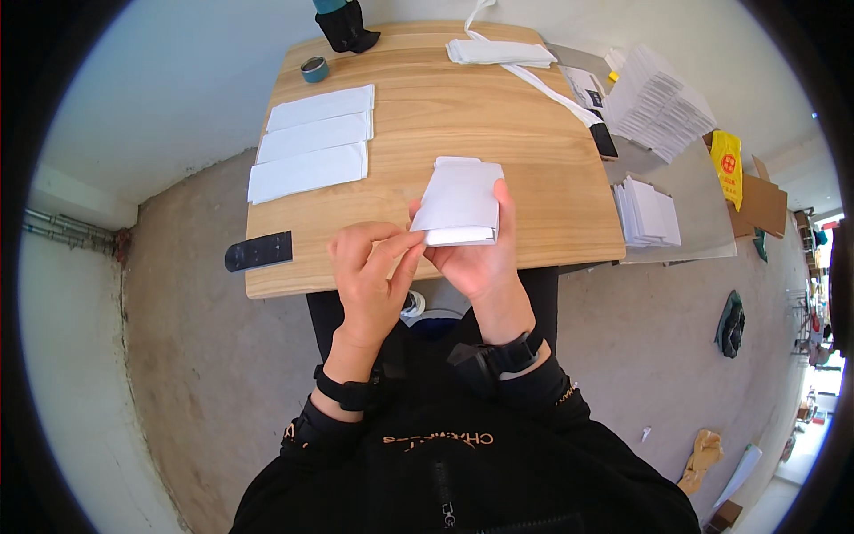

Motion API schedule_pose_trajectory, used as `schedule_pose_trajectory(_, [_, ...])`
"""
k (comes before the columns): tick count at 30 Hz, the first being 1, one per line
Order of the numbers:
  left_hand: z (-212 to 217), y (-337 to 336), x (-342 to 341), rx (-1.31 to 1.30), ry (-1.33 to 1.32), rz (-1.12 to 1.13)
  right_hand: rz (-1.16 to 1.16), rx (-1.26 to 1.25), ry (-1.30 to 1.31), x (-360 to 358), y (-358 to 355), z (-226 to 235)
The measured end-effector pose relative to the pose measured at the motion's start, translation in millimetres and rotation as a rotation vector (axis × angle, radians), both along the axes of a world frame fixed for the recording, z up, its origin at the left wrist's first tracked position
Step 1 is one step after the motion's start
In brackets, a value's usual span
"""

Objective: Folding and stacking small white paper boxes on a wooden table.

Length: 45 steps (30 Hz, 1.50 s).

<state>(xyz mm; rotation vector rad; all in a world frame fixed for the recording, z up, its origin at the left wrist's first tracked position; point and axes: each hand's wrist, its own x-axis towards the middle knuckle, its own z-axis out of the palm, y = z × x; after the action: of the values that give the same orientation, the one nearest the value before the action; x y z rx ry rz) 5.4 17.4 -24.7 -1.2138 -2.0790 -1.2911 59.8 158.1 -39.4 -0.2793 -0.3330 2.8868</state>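
A small white paper box [460, 198] rests in my right hand [485, 258] over the near edge of the wooden table. My right palm supports it from below, with the thumb along its right side. At its near left corner, the fingertips of my left hand [369, 267] pinch the edge by the end flap. A narrow flap shows at the near end and a rounded tab at the far end. The box's underside is hidden by my hand.
Three flat white paper stacks [311, 145] lie on the wooden table [427, 98] at left. A black strip [259, 252] overhangs its left edge. A tape roll [314, 69] and another white stack [501, 53] sit farther back. White piles [654, 102] stand on the grey side table.
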Motion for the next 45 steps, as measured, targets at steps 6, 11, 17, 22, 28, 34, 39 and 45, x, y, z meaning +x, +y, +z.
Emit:
schedule_pose_trajectory(6, [-1,2,0,-0.051,0.044,-0.019,-0.08,-0.035,-0.028,0,0,-3])
schedule_pose_trajectory(11, [-6,2,0,-0.019,-0.02,-0.028,-0.029,-0.034,0.005,-1,2,-4])
schedule_pose_trajectory(17, [-1,1,9,0.092,-0.181,0.016,0.034,0.023,0.026,0,5,-2])
schedule_pose_trajectory(22, [-3,3,8,0.114,-0.253,0.039,-0.034,0.054,0.023,-3,2,0])
schedule_pose_trajectory(28, [-1,1,10,0.082,-0.186,-0.003,-0.019,0.055,0.048,-2,3,1])
schedule_pose_trajectory(34, [-5,1,4,0.041,-0.024,-0.049,0.051,0.093,0.024,2,12,2])
schedule_pose_trajectory(39, [-7,0,7,0.057,-0.135,-0.039,0.133,0.048,0.042,3,15,0])
schedule_pose_trajectory(45, [-4,1,5,0.066,-0.171,-0.054,0.133,0.075,0.038,2,12,-1])
